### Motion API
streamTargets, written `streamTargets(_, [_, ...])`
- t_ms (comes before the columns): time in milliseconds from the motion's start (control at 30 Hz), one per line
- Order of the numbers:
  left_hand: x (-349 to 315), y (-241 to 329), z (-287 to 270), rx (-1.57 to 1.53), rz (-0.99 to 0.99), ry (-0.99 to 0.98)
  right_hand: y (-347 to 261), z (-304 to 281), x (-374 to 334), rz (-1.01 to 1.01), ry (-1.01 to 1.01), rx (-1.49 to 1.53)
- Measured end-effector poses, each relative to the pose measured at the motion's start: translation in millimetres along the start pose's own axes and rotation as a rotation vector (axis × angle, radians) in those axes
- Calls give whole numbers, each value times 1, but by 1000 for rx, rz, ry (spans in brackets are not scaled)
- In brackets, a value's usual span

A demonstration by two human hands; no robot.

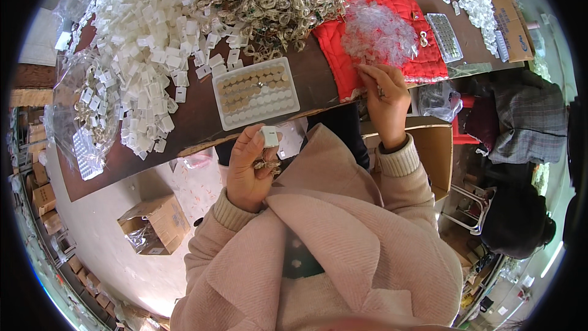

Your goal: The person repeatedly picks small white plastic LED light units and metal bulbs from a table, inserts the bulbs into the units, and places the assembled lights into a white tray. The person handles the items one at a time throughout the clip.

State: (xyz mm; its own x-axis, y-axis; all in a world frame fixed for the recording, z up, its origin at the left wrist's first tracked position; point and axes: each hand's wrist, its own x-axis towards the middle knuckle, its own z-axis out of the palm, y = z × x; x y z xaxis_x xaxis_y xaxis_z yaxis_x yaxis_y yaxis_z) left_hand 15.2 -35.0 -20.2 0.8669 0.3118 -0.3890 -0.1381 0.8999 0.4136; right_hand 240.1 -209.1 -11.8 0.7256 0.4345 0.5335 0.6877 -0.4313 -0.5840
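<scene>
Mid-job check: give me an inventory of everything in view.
Table: one, dark brown, across the top
White plastic pieces: many, white, heaped on the table's left
Plastic bag: one, clear, left table edge
Coiled cables: many, brownish clear, piled far middle
Tray: one, white, near table edge
Discs: many, tan, in the tray
Cloth: one, red, right of the tray
Clear pieces: many, transparent, on the cloth
Second tray: one, grey, cloth's right side
Small pieces: many, whitish, table's upper right
Cardboard boxes: several, brown, floor and surroundings
Plaid fabric: one, grey, right
Held piece: one, white, in left hand
Left hand: one, bare, before the tray
Right hand: one, bare, at cloth's near edge
Sleeves: two, pinkish beige, on forearms
</scene>
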Motion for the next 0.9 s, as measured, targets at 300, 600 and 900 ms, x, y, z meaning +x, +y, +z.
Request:
streamTargets(300, [-3, 4, 4, 22, -41, 34, -5, 13, 22, -95, -67, -41])
streamTargets(600, [-2, 4, 18, 62, 38, -11, -98, 21, -14, -237, -327, 395])
streamTargets(900, [-6, 9, 18, 45, 148, -47, -113, 32, -15, -355, -426, 416])
